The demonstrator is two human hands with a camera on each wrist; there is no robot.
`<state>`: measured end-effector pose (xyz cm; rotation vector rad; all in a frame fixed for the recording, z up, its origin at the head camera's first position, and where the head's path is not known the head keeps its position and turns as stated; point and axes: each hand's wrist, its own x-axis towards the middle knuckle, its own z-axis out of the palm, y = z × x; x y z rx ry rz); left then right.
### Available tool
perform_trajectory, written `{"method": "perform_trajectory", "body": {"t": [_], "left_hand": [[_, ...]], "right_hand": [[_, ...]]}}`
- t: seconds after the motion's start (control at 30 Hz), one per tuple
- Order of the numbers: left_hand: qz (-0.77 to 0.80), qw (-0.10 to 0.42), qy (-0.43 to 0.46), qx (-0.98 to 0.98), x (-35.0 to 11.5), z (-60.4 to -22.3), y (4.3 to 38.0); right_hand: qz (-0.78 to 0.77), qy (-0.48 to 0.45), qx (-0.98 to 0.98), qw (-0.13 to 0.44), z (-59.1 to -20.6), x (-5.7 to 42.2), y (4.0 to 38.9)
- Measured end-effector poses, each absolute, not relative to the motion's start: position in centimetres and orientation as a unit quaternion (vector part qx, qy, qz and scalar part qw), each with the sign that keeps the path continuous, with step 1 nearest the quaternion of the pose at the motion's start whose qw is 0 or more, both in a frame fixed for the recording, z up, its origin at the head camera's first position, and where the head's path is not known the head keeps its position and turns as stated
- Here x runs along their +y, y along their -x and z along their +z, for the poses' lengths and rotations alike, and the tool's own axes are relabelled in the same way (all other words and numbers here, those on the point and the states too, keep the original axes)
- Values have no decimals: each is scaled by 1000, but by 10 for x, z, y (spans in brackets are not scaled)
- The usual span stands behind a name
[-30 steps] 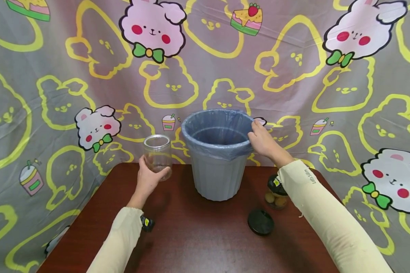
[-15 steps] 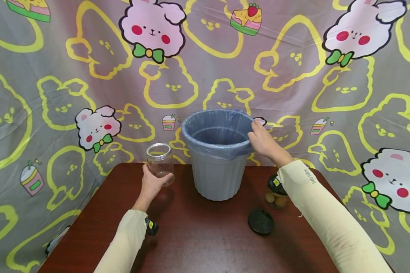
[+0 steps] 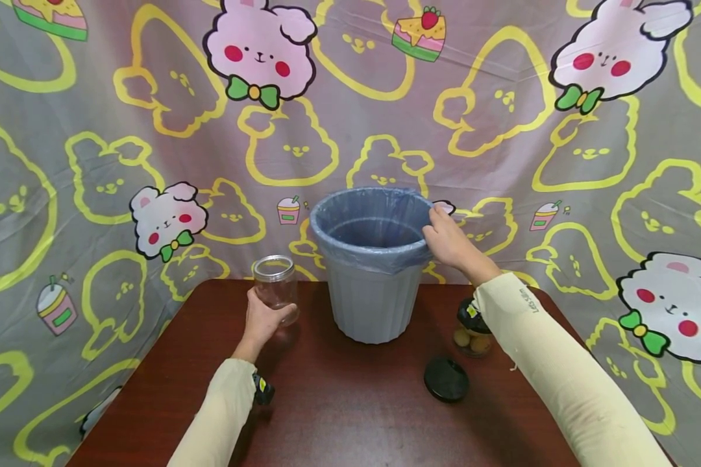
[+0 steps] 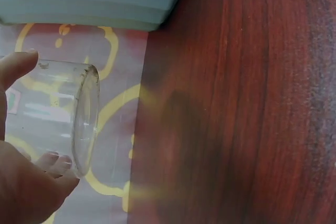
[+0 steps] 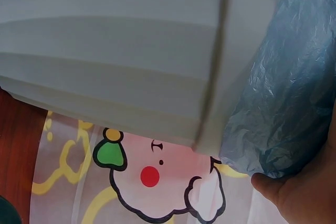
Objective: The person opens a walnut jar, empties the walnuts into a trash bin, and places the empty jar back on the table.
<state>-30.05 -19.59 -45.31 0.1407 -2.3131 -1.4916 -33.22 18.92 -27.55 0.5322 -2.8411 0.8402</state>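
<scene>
A clear, see-through jar (image 3: 276, 288) without a lid is upright at the table's back left. My left hand (image 3: 263, 323) holds it, thumb on its right side. In the left wrist view, dark specks mark the edge of the jar's base (image 4: 85, 121), and fingers curl round its underside. Right of it stands a grey ribbed trash can (image 3: 374, 301), lined with a blue plastic bag (image 3: 380, 258) folded over the rim. My right hand (image 3: 452, 241) grips the rim's right side; in the right wrist view, the thumb (image 5: 270, 186) presses against the bag's edge.
A black round lid (image 3: 446, 380) lies on the brown table (image 3: 350, 415), right of centre. Behind it, a black-topped jar (image 3: 472, 337) of round, yellowish-brown things is partly covered by my right sleeve (image 3: 537, 350). A patterned cloth (image 3: 380, 84) hangs behind the table.
My left hand has come down and slightly right with the clear jar, toward the table. My right hand keeps its place on the can's rim.
</scene>
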Motion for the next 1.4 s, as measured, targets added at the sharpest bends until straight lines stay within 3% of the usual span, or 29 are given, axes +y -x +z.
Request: {"method": "perform_trajectory", "body": {"t": [0.43,1.4], "left_hand": [[-529,153,-75,-832,-197,-467,303],[-507,137,-104,-845,-212,-488,305]], "right_hand": [[266,-189,-940,101,-276,188,334],[276,-179,-942,73,-277,188,332]]}}
